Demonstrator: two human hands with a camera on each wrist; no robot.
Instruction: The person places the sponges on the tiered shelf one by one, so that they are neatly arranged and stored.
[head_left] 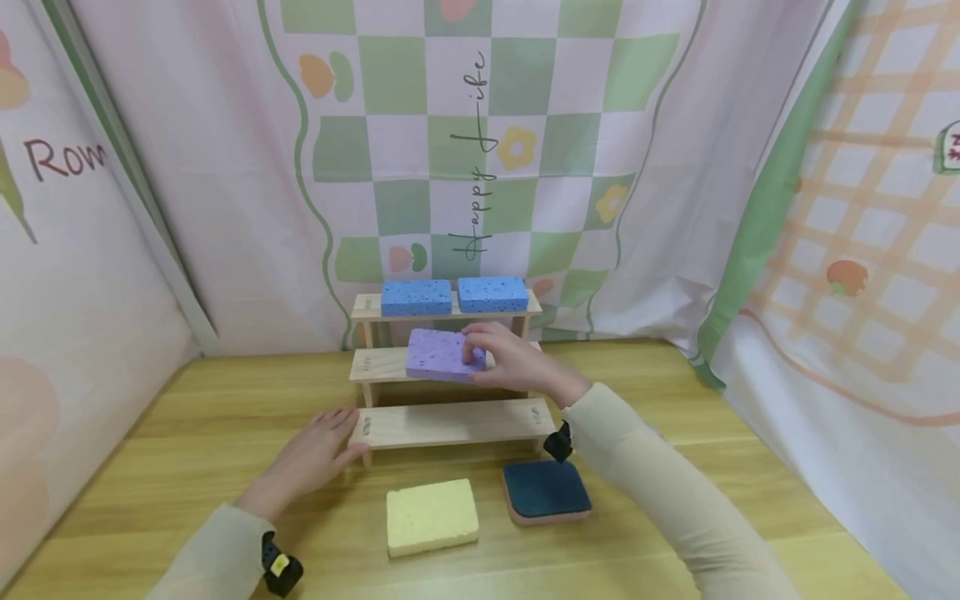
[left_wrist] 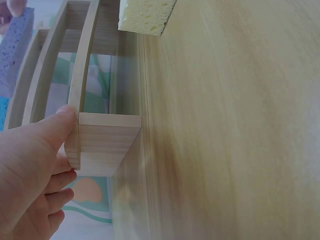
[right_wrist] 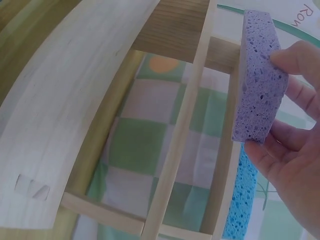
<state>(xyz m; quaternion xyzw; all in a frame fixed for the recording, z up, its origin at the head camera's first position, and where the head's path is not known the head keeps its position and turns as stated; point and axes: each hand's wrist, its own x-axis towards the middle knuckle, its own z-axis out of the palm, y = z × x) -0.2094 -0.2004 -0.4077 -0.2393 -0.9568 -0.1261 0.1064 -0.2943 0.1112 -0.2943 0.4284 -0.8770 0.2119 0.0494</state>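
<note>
My right hand (head_left: 517,362) pinches a purple sponge (head_left: 437,354) by its right end. In the head view the sponge overlaps the middle tier of a three-tier wooden display rack (head_left: 453,425). Seen from the right wrist, the fingers and thumb hold the purple sponge (right_wrist: 259,85) at its edges, and its pores show. My left hand (head_left: 318,450) grips the left end of the lowest tier, thumb (left_wrist: 62,120) at the board's front edge and the other fingers curled beneath. Two blue sponges, one on the left (head_left: 416,298) and one on the right (head_left: 492,294), lie side by side on the top tier.
On the wooden table (head_left: 150,492), a pale yellow sponge (head_left: 432,518) lies before the rack. To its right is a pink sponge with a dark green scouring side (head_left: 547,489) facing up. Patterned curtains (head_left: 517,83) hang behind and at both sides.
</note>
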